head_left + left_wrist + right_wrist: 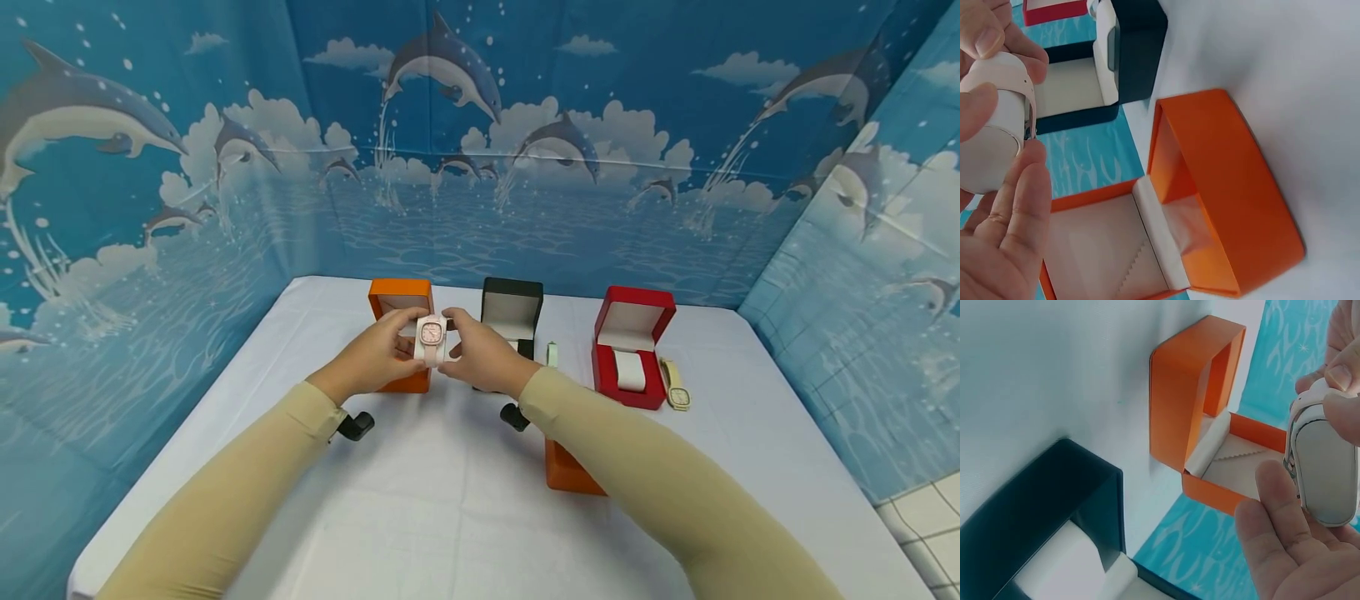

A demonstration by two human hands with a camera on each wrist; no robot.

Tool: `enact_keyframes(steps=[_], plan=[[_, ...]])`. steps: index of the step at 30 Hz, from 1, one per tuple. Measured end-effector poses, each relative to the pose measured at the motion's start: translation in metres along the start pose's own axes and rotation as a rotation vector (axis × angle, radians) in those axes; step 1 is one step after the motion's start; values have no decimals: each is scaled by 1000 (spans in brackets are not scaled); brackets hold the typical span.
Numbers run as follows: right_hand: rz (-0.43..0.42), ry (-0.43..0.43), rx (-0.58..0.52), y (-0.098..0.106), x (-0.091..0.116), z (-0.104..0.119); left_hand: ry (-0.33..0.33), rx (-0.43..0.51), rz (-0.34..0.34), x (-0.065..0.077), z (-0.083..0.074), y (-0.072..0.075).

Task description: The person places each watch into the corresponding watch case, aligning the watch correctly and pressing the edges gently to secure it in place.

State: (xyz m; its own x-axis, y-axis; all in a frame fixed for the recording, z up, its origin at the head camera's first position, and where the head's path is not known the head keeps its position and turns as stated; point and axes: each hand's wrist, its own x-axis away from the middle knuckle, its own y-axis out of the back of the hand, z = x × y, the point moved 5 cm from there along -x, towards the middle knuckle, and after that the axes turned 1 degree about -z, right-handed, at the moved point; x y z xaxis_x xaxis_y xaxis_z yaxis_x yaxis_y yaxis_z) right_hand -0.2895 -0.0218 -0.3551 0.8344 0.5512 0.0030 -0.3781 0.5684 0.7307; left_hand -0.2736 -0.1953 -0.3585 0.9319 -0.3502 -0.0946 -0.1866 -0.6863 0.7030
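A pale pink wristwatch (431, 333) is wrapped around a white watch cushion (1327, 472), its square dial facing me in the head view. My left hand (378, 354) holds the cushion from the left, thumb and fingers at its edges. On the other side my right hand (483, 357) grips the same cushion and strap. Both wrist views show the strap (1007, 78) passing round the cushion's end, with fingertips against it. Just behind and below the hands stands an open orange watch box (1229, 187), with no cushion visible inside.
A black watch box (512, 304) stands open behind my right hand, a pale green watch (552, 354) beside it. Farther right are an open red box (633, 317) with a white cushion and a gold-coloured watch (677, 392). Another orange box (570, 471) lies under my right forearm.
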Motion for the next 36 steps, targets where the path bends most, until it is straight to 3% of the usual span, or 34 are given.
enact_keyframes(steps=[12,18,28,36], plan=[[16,25,121,-18,-24,7,57,-45,0,4,23,10],[17,27,100,-27,-38,7,122,-53,3,4,33,12],[27,-45,128,-41,-53,3,190,-89,40,0,53,13],[22,-30,144,-50,-62,-3,220,-179,57,-4,65,11]])
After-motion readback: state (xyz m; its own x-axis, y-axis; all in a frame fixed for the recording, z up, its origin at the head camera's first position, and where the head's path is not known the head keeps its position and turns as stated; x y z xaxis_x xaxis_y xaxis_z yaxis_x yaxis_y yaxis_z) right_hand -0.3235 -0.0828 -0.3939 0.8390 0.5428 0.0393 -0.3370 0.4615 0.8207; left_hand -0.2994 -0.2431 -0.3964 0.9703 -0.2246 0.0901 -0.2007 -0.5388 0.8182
